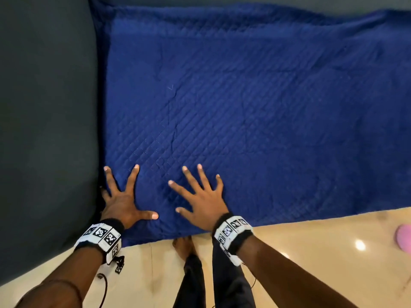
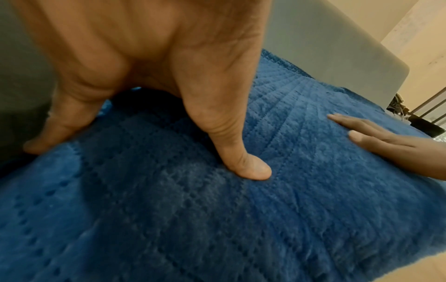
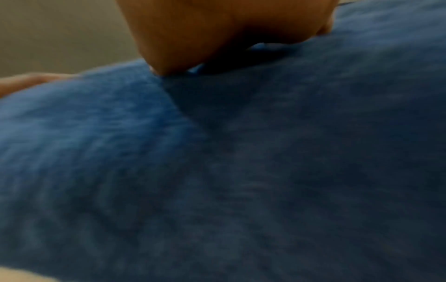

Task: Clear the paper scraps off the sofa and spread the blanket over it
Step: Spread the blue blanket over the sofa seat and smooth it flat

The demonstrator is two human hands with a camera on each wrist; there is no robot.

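A blue quilted blanket (image 1: 244, 107) lies spread flat over the sofa seat, its front edge hanging down to the floor. My left hand (image 1: 124, 196) presses flat on its near left corner, fingers splayed, beside the dark grey sofa arm (image 1: 44, 107). My right hand (image 1: 200, 196) lies flat next to it, fingers spread. In the left wrist view my thumb (image 2: 241, 162) pushes into the blanket (image 2: 217, 219), and the right hand (image 2: 386, 145) rests to the right. The right wrist view shows blurred blanket (image 3: 241, 171) under my palm (image 3: 205, 34). No paper scraps are visible.
Beige tiled floor (image 1: 311, 252) runs along the sofa front. My bare foot (image 1: 183, 247) and dark trouser legs stand against the blanket edge. A pink object (image 1: 403, 237) lies on the floor at the far right. The grey sofa back (image 2: 325, 47) rises behind the blanket.
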